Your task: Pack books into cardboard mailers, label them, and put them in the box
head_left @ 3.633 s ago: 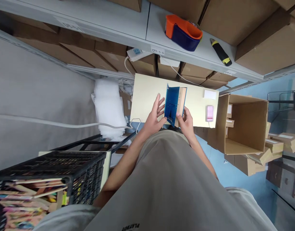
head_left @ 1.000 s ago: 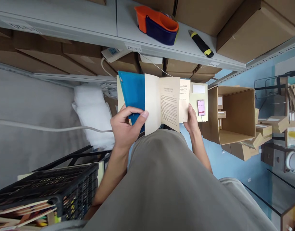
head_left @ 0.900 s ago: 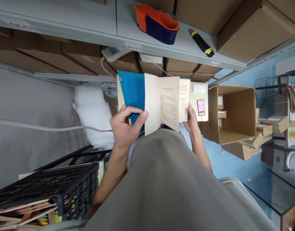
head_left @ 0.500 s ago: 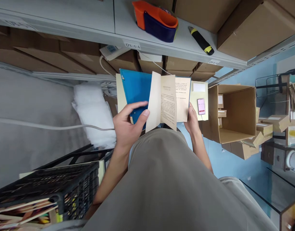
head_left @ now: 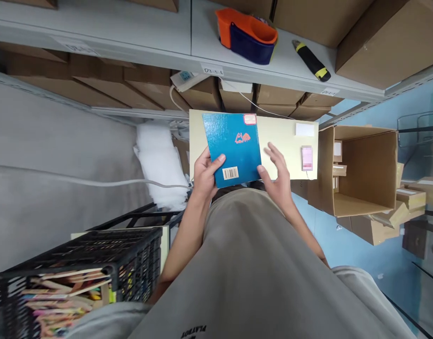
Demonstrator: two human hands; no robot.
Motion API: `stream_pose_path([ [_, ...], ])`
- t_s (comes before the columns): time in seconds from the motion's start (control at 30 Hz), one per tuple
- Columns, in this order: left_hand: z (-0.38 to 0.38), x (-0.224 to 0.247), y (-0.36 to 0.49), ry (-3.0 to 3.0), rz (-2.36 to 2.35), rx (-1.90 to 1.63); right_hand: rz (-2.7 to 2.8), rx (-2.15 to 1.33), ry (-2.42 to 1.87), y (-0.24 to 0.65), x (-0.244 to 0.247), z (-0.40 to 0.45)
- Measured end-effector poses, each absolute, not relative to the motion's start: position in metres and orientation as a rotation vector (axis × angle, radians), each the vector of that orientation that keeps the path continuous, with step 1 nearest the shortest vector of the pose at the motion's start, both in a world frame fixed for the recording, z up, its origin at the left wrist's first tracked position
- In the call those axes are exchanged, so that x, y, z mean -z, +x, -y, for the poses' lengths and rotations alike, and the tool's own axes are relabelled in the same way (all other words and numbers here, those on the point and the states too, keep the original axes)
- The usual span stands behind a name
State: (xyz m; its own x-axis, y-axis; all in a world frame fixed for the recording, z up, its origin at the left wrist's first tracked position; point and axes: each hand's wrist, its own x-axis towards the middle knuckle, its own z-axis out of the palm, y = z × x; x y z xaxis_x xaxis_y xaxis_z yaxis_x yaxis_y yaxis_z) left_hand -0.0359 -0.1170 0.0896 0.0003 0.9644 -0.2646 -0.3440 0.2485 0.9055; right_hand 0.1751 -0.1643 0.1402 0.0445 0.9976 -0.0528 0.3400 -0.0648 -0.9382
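A blue book [head_left: 234, 150] is closed over a narrow pale-yellow tabletop [head_left: 280, 129], tilted slightly. Its visible cover bears a barcode sticker, a red-edged label and an orange drawing. My left hand [head_left: 205, 175] grips the lower left edge, thumb on the cover and fingers hidden behind. At the lower right edge, the thumb of my right hand [head_left: 278, 176] meets or nearly meets the book, while its other fingers are spread in the air above the tabletop. Further right lie a phone [head_left: 307, 158] with a lit pinkish screen and a white paper slip [head_left: 304, 129].
A shelf [head_left: 160, 28] ahead carries an orange-and-navy tape dispenser [head_left: 246, 35] and a black-and-yellow utility knife [head_left: 311, 61]. To the right stands an open cardboard box [head_left: 364, 174]. White packing wrap [head_left: 160, 165] and a black crate [head_left: 139, 268] of books are at left.
The open book has been closed, and its blue cover now faces up. My left hand has moved from the pages to the book's edge; my right hand's fingers have come off it.
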Motion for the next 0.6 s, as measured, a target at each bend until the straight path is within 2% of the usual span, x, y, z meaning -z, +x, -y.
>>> stream_pose_path([
  [0.2, 0.123, -0.089, -0.042, 0.699, -1.029, -1.128, 1.158, -1.405, -1.398, 0.187, -0.107, 0.157],
  [0.6, 0.136, -0.09, -0.02, 0.883, -1.144, -1.242, 1.048, -1.431, -1.376, 0.19, -0.112, 0.143],
])
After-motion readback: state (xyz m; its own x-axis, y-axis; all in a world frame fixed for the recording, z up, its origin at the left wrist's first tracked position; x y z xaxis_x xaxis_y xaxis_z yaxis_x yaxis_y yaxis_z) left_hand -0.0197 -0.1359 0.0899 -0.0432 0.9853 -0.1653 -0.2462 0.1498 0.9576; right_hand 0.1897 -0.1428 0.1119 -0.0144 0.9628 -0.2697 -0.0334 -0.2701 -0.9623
